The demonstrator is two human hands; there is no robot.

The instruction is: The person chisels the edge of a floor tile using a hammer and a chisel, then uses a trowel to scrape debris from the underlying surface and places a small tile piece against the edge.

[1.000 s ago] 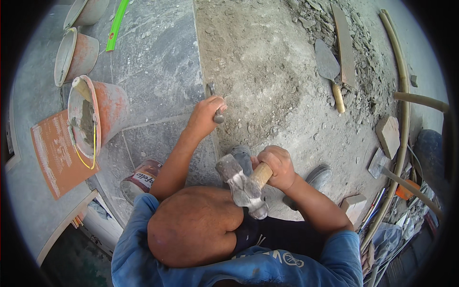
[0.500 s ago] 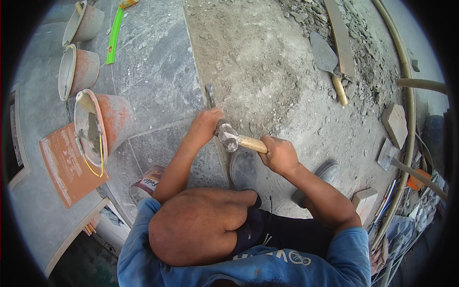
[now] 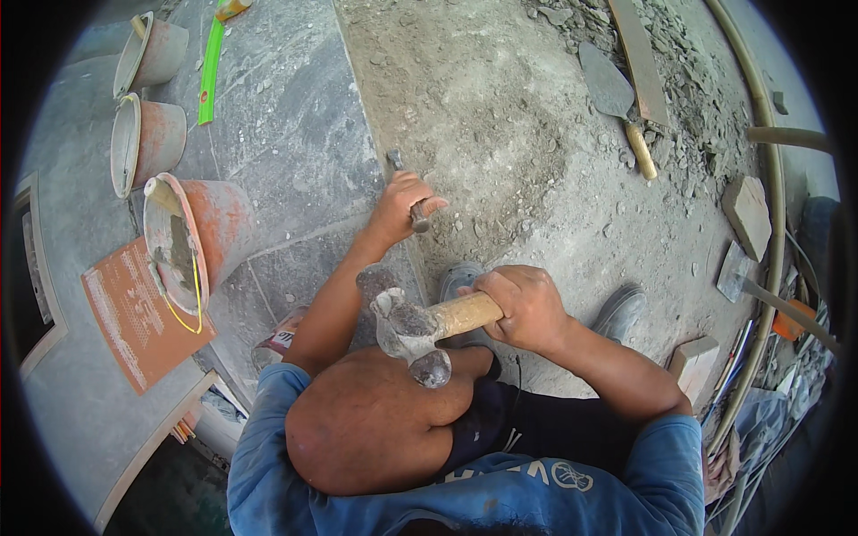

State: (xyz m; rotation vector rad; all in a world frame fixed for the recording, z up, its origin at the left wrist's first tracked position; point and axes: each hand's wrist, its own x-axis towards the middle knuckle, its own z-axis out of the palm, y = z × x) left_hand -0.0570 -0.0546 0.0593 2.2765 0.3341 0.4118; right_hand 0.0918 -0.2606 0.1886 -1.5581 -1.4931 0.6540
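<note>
My left hand (image 3: 399,210) is wrapped round a metal chisel (image 3: 419,217), whose struck end sticks out toward me. The chisel's far end shows past my knuckles, at the edge of the grey tiles (image 3: 308,147) where they meet the rough, dusty bed (image 3: 447,107). My right hand (image 3: 525,308) grips the wooden handle of a hammer (image 3: 407,326). Its metal head, caked with pale dust, is raised above my bent knee, apart from the chisel.
Mortar buckets (image 3: 219,234) stand along the left, near a brown tile (image 3: 143,313) and a green level (image 3: 211,71). At the upper right a trowel (image 3: 608,82) and a board (image 3: 639,62) lie by rubble. A hose (image 3: 770,205) runs down the right side.
The hammer has come away from the chisel's end, back toward my body and up, its head now over my knee. My left hand still holds the chisel, slightly farther forward.
</note>
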